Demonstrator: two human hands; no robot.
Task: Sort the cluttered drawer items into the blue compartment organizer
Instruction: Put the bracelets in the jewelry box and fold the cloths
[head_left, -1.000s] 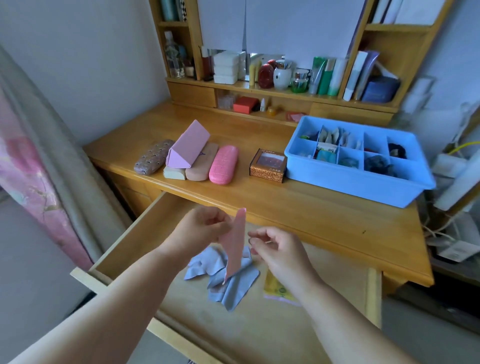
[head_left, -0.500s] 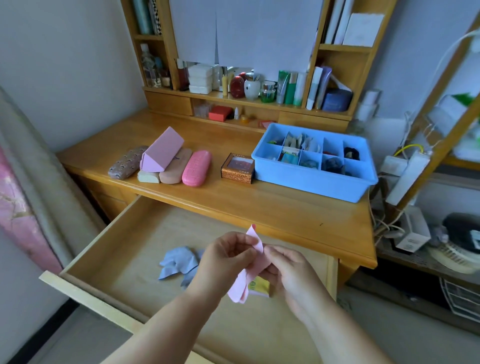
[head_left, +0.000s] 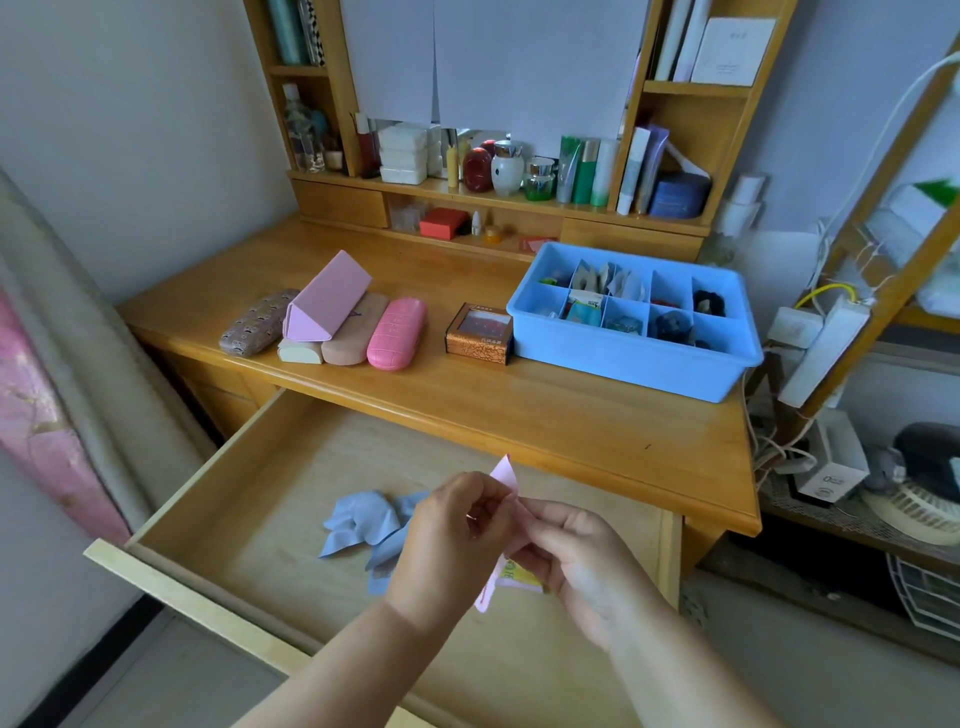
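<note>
Over the open wooden drawer (head_left: 218, 499), my left hand (head_left: 457, 540) and my right hand (head_left: 576, 556) both pinch a small pink cloth (head_left: 505, 475), folded between the fingers. Its top corner sticks up above my fingers and its lower edge hangs between my wrists. A crumpled light blue cloth (head_left: 363, 525) lies on the drawer floor, left of my hands. A yellow packet (head_left: 519, 574) shows partly under my right hand. The blue compartment organizer (head_left: 623, 358) stands on the desk's right side, with small items in several of its cells.
On the desk (head_left: 571, 426) lie several glasses cases: a patterned one (head_left: 254, 322), a pink triangular one (head_left: 327, 296), a beige one (head_left: 358, 338), a pink one (head_left: 397, 332). A small brown box (head_left: 480, 332) sits beside the organizer. Shelves of bottles stand behind; cables and a rack stand right.
My hands came together on the pink cloth and folded it smaller; earlier only my left hand held it hanging flat. The view shifted right.
</note>
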